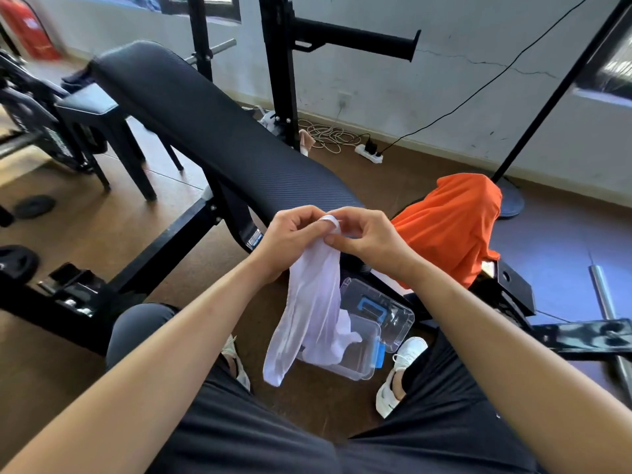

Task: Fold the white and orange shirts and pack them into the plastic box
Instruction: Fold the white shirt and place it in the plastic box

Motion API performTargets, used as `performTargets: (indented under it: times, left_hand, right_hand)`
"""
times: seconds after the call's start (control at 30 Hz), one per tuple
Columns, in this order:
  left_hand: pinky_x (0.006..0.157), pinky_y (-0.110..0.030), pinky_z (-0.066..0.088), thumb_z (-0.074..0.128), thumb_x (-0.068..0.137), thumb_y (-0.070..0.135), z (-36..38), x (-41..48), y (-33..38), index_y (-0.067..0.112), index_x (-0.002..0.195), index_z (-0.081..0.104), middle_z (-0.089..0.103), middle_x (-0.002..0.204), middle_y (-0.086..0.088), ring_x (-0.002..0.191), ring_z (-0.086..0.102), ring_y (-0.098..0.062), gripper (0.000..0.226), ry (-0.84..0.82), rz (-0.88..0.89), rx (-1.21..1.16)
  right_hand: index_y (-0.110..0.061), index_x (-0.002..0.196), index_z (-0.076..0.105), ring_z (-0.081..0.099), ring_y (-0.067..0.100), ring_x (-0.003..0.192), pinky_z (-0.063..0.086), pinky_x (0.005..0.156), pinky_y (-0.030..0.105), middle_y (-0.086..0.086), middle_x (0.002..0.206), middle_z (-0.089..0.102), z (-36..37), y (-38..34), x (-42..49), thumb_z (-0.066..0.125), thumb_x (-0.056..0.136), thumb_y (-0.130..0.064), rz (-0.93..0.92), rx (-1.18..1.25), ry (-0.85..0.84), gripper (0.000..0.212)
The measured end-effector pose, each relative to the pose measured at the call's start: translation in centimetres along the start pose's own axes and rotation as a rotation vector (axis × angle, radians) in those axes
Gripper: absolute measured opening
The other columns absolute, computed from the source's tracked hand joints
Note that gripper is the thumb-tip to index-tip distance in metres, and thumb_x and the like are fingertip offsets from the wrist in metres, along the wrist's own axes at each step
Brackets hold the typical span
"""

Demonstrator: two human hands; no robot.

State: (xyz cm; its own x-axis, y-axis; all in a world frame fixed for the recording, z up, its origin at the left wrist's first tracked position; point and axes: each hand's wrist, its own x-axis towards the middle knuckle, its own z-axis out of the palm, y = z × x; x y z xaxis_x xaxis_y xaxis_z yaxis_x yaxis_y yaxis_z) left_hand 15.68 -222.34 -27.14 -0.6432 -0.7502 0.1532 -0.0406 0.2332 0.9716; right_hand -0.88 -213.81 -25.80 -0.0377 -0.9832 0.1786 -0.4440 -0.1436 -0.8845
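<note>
From the head view, your left hand (290, 234) and right hand (362, 236) both have fingers curled tight, pinching the top edge of the white shirt (307, 302). It hangs into the open plastic box (359, 367) on the floor; the orange shirt (451, 220) lies draped beside the bench (205, 131).

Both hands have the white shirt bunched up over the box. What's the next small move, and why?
Probably draw the left hand and right hand apart to spread the white shirt: it hangs as a twisted rope, its tail trailing into the plastic box, too bunched to fold.
</note>
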Motion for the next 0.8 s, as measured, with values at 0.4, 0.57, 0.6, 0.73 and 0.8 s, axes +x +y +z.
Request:
performTargets:
  times: [0.4,0.57,0.6,0.73,0.8]
  left_hand:
    - [0.079,-0.030,0.059,0.079,0.085,0.018,-0.5,-3.2,-5.0,0.005,0.114,0.069,0.075,0.104,-0.008,0.093,0.073,-0.019,0.034,-0.146,-0.217,-0.156]
    - [0.086,-0.040,0.062,0.086,0.078,0.030,4.0,-4.1,-9.2,0.019,0.112,0.073,0.076,0.110,0.003,0.103,0.072,-0.017,0.038,-0.092,-0.332,-0.068]
    - [0.087,-0.042,0.062,0.086,0.077,0.036,5.0,-4.1,-9.9,0.022,0.112,0.073,0.075,0.110,0.004,0.105,0.071,-0.018,0.041,-0.071,-0.369,-0.055]
    - [0.090,-0.048,0.060,0.087,0.071,0.042,8.2,-3.8,-12.7,0.020,0.106,0.073,0.076,0.106,0.000,0.100,0.072,-0.022,0.044,-0.029,-0.477,-0.063]
    - [0.090,-0.047,0.060,0.084,0.080,0.033,9.1,-3.7,-13.9,0.019,0.102,0.073,0.077,0.101,-0.002,0.098,0.073,-0.025,0.029,-0.045,-0.508,-0.006]
  right_hand:
    - [-0.008,0.081,0.066,0.040,0.012,0.060,0.035,0.054,0.022,0.005,0.066,0.050,-0.8,-1.0,1.4,0.075,0.089,-0.017,-0.016,0.009,0.356,0.015]
    - [-0.010,0.082,0.069,0.043,0.008,0.060,0.036,0.056,0.018,-0.003,0.066,0.054,-3.1,-2.3,2.4,0.075,0.088,-0.022,-0.047,-0.061,0.466,0.014]
    - [-0.011,0.082,0.069,0.044,0.008,0.061,0.037,0.057,0.018,-0.005,0.066,0.055,-3.6,-2.5,2.4,0.075,0.088,-0.022,-0.046,-0.073,0.490,0.014]
    - [-0.017,0.077,0.067,0.048,0.008,0.063,0.041,0.062,0.020,-0.002,0.069,0.059,-6.0,-3.3,2.1,0.075,0.087,-0.024,-0.021,-0.131,0.587,0.014]
    - [-0.016,0.074,0.065,0.043,0.007,0.060,0.039,0.058,0.018,-0.005,0.065,0.053,-7.6,-3.4,2.1,0.075,0.086,-0.026,0.011,-0.158,0.645,0.019]
